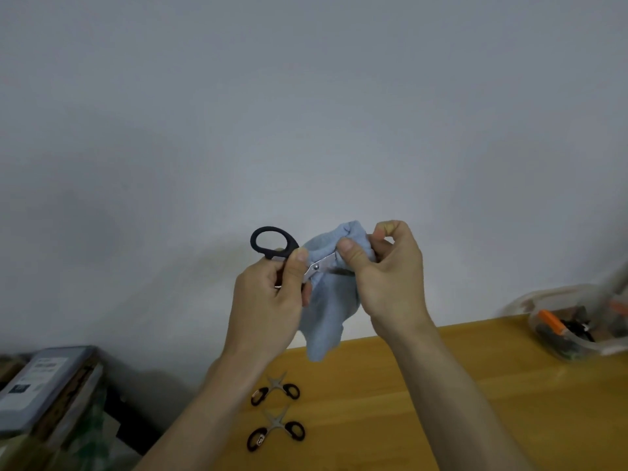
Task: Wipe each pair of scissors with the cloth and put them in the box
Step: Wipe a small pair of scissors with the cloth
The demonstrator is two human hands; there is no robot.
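Note:
My left hand (pixel 272 300) grips the black handles of a pair of scissors (pixel 272 244), held up above the wooden table (pixel 441 385). My right hand (pixel 387 270) pinches a light blue cloth (pixel 326 300) around the blades; only a short stretch of blade near the pivot shows. The cloth's lower end hangs down to the table's far edge. Two small pairs of black-handled scissors lie open on the table below my arms, one (pixel 276 390) farther and one (pixel 277 430) nearer. A clear plastic box (pixel 577 321) stands at the far right with orange and black items inside.
A grey wall fills the upper view. Left of the table, lower down, sit a grey flat case (pixel 40 385) and stacked clutter. The table's far edge runs diagonally from lower left to upper right.

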